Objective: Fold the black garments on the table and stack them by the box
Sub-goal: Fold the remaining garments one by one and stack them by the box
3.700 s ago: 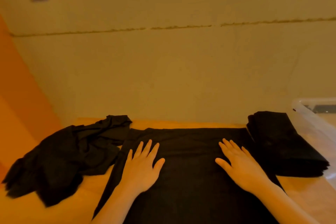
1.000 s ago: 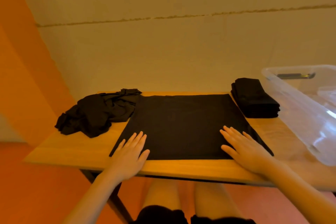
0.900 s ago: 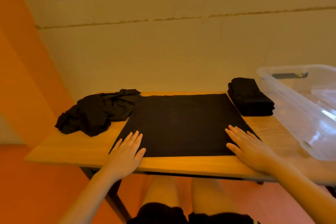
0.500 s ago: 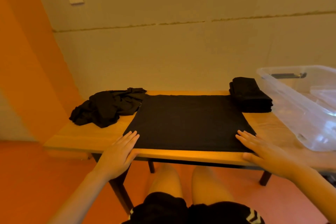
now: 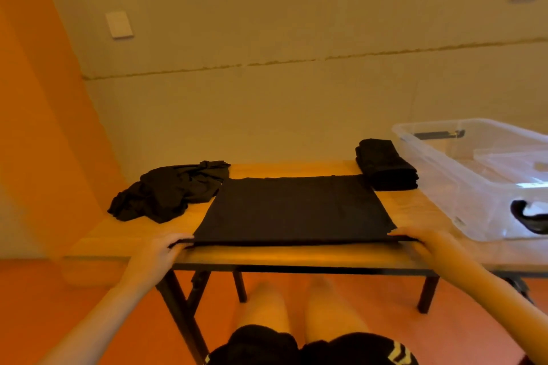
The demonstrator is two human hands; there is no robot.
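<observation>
Flat garment (image 5: 293, 207): black, spread at the worktop's (image 5: 267, 256) centre.
Left hand (image 5: 161, 249): fingers pinch its near corner at 7 o'clock.
Right hand (image 5: 421, 238): fingers pinch the near corner at 5 o'clock.
Folded stack (image 5: 385, 166): at 2 o'clock, just beside the clear box (image 5: 462, 187).
Crumpled pile (image 5: 169, 190): at 10 o'clock.
</observation>
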